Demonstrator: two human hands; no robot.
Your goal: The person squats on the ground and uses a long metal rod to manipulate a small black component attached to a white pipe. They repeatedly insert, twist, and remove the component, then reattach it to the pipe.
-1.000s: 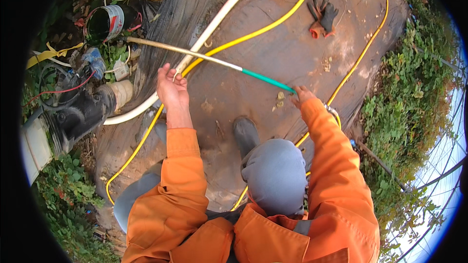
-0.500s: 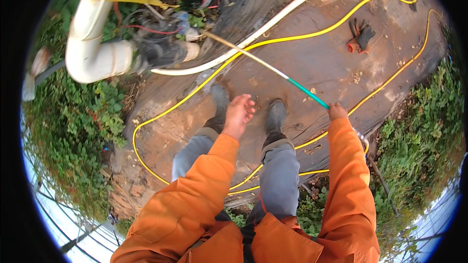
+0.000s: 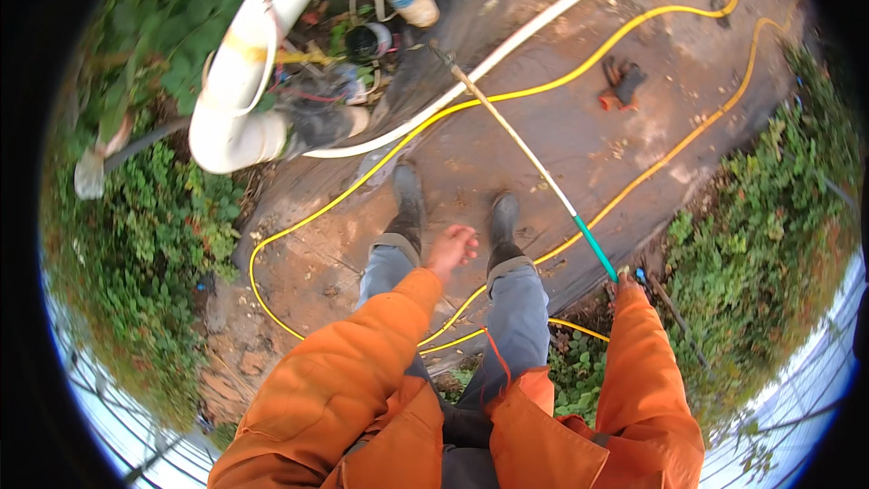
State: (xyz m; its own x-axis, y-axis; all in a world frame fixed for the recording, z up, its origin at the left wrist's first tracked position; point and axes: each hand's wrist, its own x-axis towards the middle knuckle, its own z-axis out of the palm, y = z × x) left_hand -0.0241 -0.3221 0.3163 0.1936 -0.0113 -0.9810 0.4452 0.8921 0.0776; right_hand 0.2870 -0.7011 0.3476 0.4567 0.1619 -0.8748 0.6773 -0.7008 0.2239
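Out to the right, my right hand is closed round the green grip of a long thin pole. The pole slants up and away to the left, pale along its length, and crosses above a yellow hose and a white hose. Its far end is blurred near the white pipework. My left hand hangs in the air in front of my legs, fingers loosely bent and slightly apart, with nothing visible in it. My boots stand on dark ground sheeting.
A thick white pipe elbow rises at the upper left beside a black pot and loose wires. A pair of dark gloves with orange cuffs lies on the sheeting. Green plants border both sides. The yellow hose loops round my feet.
My right hand has come lower and nearer my body, drawing the pole with it, so the pole stands steeper. My left hand has dropped slightly. The whole view has shifted.
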